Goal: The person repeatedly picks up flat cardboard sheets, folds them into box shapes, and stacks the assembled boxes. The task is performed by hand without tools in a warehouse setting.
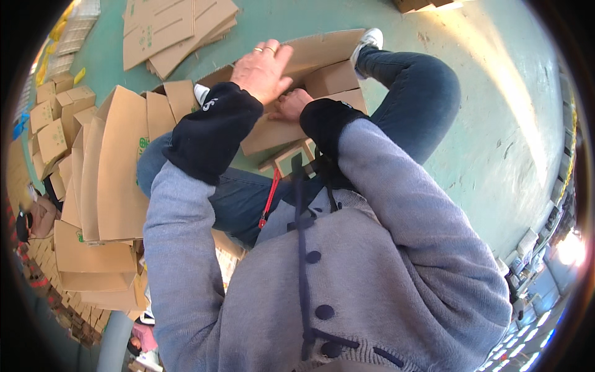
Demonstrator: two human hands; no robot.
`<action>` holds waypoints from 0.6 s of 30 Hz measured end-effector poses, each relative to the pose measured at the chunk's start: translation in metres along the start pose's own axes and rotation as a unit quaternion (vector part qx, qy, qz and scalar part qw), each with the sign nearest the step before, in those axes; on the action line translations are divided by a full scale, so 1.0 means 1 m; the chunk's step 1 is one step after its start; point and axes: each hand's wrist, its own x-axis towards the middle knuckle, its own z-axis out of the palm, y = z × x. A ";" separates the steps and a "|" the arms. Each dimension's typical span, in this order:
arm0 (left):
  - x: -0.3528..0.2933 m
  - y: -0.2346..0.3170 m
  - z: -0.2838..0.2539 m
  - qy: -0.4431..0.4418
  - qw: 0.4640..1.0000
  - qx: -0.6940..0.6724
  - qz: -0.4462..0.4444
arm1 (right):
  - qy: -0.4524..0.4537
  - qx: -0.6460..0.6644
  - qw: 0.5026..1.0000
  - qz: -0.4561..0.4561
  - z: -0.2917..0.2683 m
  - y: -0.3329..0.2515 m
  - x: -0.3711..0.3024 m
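Note:
A cardboard box (328, 51) with raised flaps stands on the floor between my legs. My left hand (263, 69), with a ring on it, is over the box's far left side, fingers stretched out and thumb apart. Just to its right and nearer me, my right hand (291, 105) is curled closed low inside the box outline. What its fingers hold, if anything, is hidden. Black cuffs cover both wrists. A small wooden stool-like frame (290, 156) shows between my thighs, and a red cord (270, 197) hangs beside it.
Flat cardboard sheets (167, 31) are stacked on the green floor (483, 149) at the far left. Folded open cartons (114, 161) stand close against my left leg, with several small closed boxes (52, 136) beyond. Other people (40, 217) are at the left edge.

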 end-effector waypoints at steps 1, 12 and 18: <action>0.005 -0.004 -0.001 -0.027 1.000 -0.008 -0.013 | -0.042 -0.013 0.997 0.059 -0.005 -0.001 -0.003; -0.033 -0.028 0.028 -0.233 0.957 -0.069 -0.158 | -0.022 -0.039 0.986 0.159 -0.022 -0.011 -0.024; -0.066 -0.054 0.066 -0.049 0.872 -0.283 -0.397 | 0.182 0.249 0.946 0.102 -0.111 -0.015 -0.027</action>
